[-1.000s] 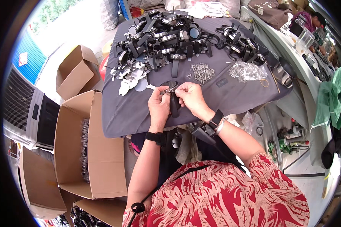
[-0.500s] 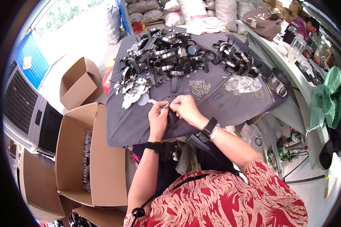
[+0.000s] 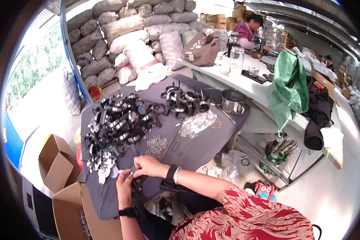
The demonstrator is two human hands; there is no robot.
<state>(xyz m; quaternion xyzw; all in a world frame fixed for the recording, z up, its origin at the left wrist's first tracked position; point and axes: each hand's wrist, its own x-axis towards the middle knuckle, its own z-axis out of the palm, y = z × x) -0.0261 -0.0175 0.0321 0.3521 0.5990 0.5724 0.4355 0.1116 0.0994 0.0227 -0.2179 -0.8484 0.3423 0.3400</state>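
Note:
My left hand (image 3: pixel 125 187) is closed in a pinch at the near left of the table, on a dark, narrow black part (image 3: pixel 137 184). My right hand (image 3: pixel 149 167) meets it from the right, thumb and fingers pressed together at the top of the same part. The fingers hide most of it, so its exact kind does not show. Just beyond my hands lie a heap of small metal pieces (image 3: pixel 157 146) and a spread of pale round discs (image 3: pixel 103 165). Behind these rises a large pile of black handle-like parts with shiny metal bands (image 3: pixel 120 124).
A smaller pile of banded parts (image 3: pixel 184 100), a clear bag of small pieces (image 3: pixel 198 123), a rubber band (image 3: pixel 216 125) and a metal pot (image 3: pixel 232 102) occupy the far right. Cardboard boxes (image 3: pixel 59 160) stand left. A person (image 3: pixel 246 34) works at the long white table (image 3: pixel 212 74).
The view has swung to the right and up, so table and hands appear lower and further left. Both hands stay together at the black part.

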